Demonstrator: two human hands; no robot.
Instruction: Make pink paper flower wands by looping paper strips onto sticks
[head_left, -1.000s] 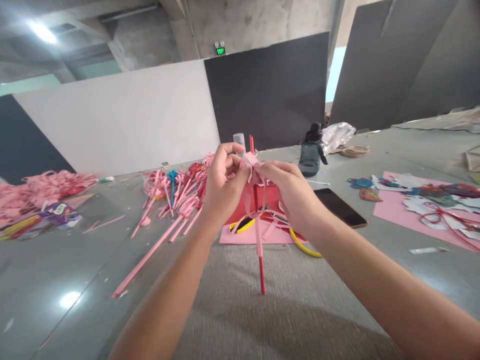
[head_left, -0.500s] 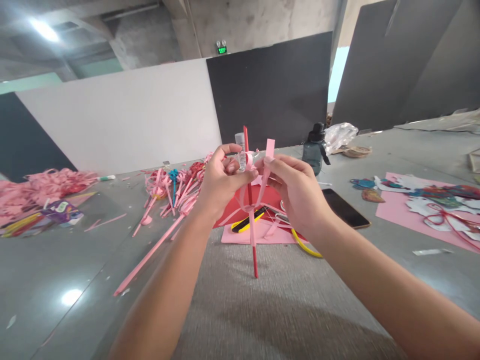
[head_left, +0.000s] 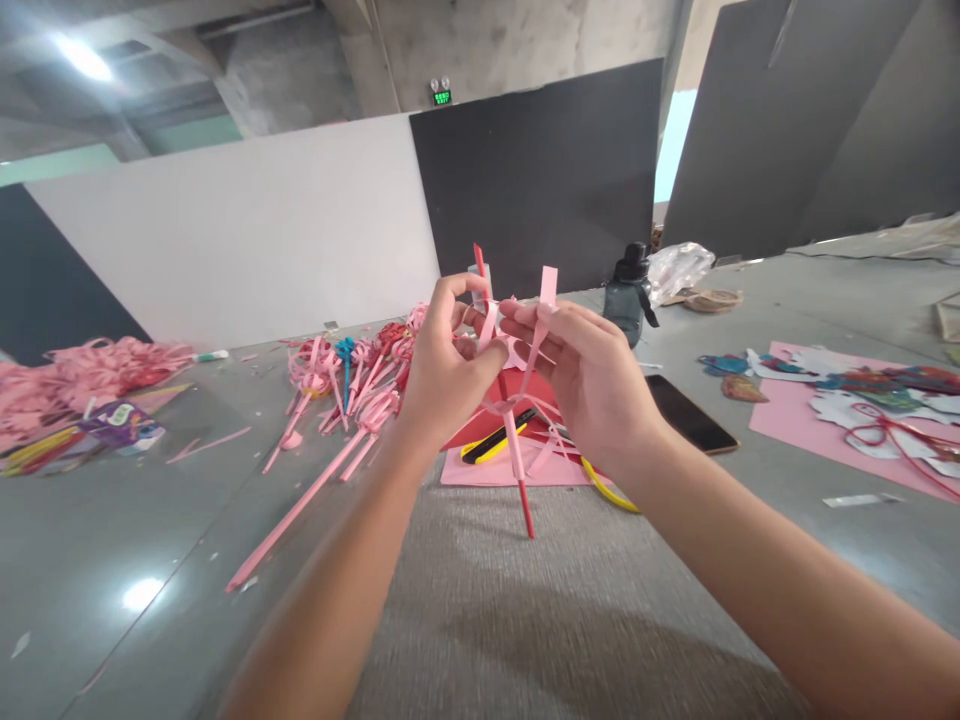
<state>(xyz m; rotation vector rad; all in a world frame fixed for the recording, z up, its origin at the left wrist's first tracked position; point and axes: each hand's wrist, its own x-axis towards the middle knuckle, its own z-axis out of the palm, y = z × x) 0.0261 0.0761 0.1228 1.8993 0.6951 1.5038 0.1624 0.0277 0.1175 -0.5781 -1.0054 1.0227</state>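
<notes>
I hold a red straw [head_left: 523, 500] upright above the grey table [head_left: 525, 620], its lower part wrapped in pink paper. My left hand [head_left: 442, 375] grips the straw near its top, fingers closed round it and a pink loop. My right hand [head_left: 589, 375] pinches a pink paper strip [head_left: 546, 300] whose end sticks up beside the straw; the strip curls down toward the straw. Both hands nearly touch at the straw's top.
Behind the hands lie pink and red paper sheets [head_left: 487, 468] with a yellow-black cutter [head_left: 491, 446]. Several finished pink paper flowers on sticks [head_left: 352, 390] lie left, more pink strips [head_left: 90, 370] far left. A dark bottle [head_left: 628, 297], a phone [head_left: 686, 413] and coloured cut-outs [head_left: 862, 400] are at the right.
The straw has risen and tilted, its top leaning left. The strip end, folded at the straw a second ago, now sticks up in my right hand.
</notes>
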